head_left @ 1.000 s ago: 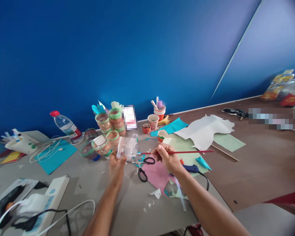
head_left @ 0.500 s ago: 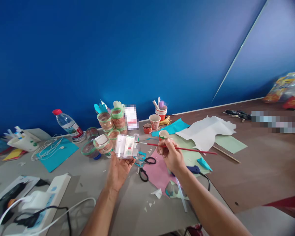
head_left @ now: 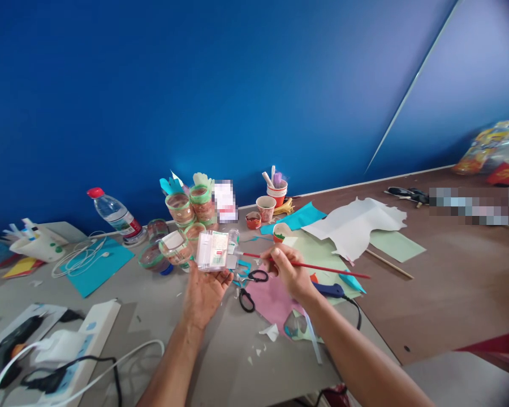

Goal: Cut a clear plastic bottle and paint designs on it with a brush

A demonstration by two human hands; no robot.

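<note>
**Blue room, even light**

Deep blue wall (head_left: 237, 85) across the back, meeting a paler lilac wall (head_left: 483, 73) on the right at a thin white seam (head_left: 407, 93). Below, grey tabletop (head_left: 161, 316) on the left, brown tabletop (head_left: 458, 282) beside it on the right. Soft, shadowless brightness throughout.

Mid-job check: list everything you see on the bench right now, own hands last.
clear labelled container: one, transparent with a white-green label, held in the left hand
paintbrush: one, red handle, held in the right hand
scissors: one pair, black handles, on the table between the hands
decorated cups: about six, clear with green rims, behind the container
paper cups: about four, patterned orange, near the wall
water bottle: one, clear with a red cap, far left
white sheet: one, right of centre
teal paper: one, left, under a white cable
pink paper: one, below the right hand
power strip: one, white, near left
left hand: palm up
right hand: closed
</note>
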